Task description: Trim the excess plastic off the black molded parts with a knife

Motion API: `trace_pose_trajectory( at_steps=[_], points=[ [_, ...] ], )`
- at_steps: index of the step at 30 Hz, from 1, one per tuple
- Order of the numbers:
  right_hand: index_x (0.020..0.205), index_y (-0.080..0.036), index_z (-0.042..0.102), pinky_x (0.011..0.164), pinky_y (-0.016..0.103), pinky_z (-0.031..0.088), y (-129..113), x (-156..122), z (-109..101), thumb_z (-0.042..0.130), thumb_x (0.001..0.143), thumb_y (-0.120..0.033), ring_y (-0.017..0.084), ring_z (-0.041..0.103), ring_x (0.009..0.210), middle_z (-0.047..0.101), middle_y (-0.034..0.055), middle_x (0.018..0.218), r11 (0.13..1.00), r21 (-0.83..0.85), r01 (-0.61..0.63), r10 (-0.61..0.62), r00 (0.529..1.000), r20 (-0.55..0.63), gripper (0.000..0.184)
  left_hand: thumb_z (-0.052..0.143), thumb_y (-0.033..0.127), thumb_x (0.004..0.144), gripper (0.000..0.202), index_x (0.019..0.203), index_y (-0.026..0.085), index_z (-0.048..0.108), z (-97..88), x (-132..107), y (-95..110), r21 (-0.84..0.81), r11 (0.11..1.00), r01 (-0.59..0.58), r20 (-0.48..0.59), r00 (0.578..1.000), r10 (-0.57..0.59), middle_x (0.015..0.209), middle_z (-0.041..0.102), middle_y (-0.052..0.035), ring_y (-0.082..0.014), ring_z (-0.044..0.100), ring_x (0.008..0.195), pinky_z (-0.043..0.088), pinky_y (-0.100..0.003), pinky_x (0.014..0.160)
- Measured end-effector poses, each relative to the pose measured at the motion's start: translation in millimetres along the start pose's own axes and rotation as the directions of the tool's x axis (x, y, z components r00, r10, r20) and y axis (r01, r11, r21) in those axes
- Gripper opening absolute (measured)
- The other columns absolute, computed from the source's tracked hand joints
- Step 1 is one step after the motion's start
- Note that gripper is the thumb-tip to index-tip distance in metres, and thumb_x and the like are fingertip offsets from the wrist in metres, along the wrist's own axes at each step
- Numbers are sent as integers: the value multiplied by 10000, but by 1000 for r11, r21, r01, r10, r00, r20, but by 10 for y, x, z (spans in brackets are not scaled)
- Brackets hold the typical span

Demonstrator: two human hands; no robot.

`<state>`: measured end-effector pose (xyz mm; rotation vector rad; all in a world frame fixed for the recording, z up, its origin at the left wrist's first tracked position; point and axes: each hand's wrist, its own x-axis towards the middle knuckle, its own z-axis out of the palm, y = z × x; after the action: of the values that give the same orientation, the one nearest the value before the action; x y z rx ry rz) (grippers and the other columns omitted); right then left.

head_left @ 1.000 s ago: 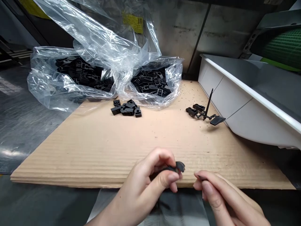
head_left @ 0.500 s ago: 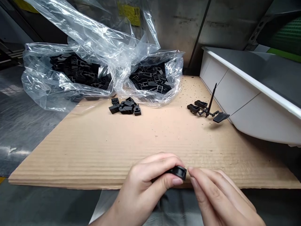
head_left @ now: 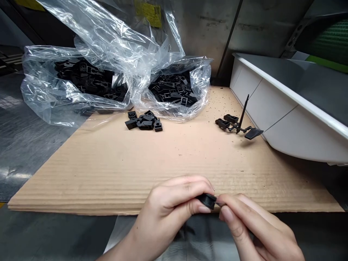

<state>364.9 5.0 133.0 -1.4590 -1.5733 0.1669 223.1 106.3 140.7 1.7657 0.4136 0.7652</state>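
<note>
Over the front edge of the cardboard (head_left: 89,174), my left hand (head_left: 174,206) grips a small black plastic part (head_left: 207,200) between thumb and fingers. My right hand (head_left: 252,224) is closed in a pinch just to the right of it. From that pinch a thin, blade-like sliver (head_left: 219,203) reaches to the end of the black part; its kind is too small to make out. My fingers hide most of the part and the rest of the sliver.
Behind, two clear plastic bags (head_left: 201,98) hold many black parts (head_left: 174,88). A small pile of black pieces (head_left: 145,121) lies before them. On the right, a black moulded sprue with pieces (head_left: 239,127) lies by a white tray (head_left: 288,112). Dark specks dot the cardboard.
My right hand has drawn slightly away from the part and turned, so the thin sliver now shows in its pinch. My left hand keeps its hold, with the part tilted a little.
</note>
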Motion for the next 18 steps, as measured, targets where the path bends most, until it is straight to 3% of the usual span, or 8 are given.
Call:
trace_pose_trajectory(
  at_steps=[9, 13, 15, 16, 18],
  points=[
    [952, -182, 580, 579, 150, 497, -17, 6, -42, 531, 802, -57, 68, 508, 487, 509, -26, 621, 996, -85, 1, 7, 996, 91, 202, 579, 66, 833, 217, 942, 237, 659, 14, -19, -18, 28, 999, -30, -10, 999, 30, 891, 663, 29, -112, 628, 893, 474, -113, 791],
    [891, -232, 599, 561, 122, 461, -63, 56, -95, 505, 828, -99, 71, 567, 550, 554, -40, 629, 989, 36, -140, 132, 976, 173, 175, 575, 71, 837, 213, 945, 233, 661, 0, -14, -19, 44, 998, -33, -1, 999, 33, 896, 667, 24, -121, 631, 910, 465, -131, 836],
    [766, -222, 600, 507, 117, 426, -77, 90, -134, 481, 857, -176, 65, 544, 538, 554, -41, 592, 931, 151, -332, 276, 911, 305, 157, 573, 76, 839, 212, 948, 231, 666, -11, -14, -15, 41, 999, -36, 10, 999, 36, 916, 670, 16, -127, 635, 915, 465, -139, 854],
    [725, -212, 600, 468, 117, 397, -79, 103, -155, 471, 869, -232, 54, 500, 497, 536, -42, 558, 861, 218, -459, 350, 847, 399, 194, 576, 69, 834, 216, 947, 227, 673, -16, -16, -13, 48, 998, -39, 11, 999, 39, 942, 669, 8, -128, 635, 922, 464, -138, 859],
    [701, -201, 625, 411, 118, 330, -71, 109, -192, 494, 854, -357, 32, 389, 430, 497, -47, 503, 617, 351, -704, 449, 682, 577, 255, 585, 40, 815, 236, 938, 212, 689, -22, -26, -11, 82, 995, -50, -5, 999, 51, 1008, 654, -9, -130, 626, 951, 460, -123, 862]
  ],
)
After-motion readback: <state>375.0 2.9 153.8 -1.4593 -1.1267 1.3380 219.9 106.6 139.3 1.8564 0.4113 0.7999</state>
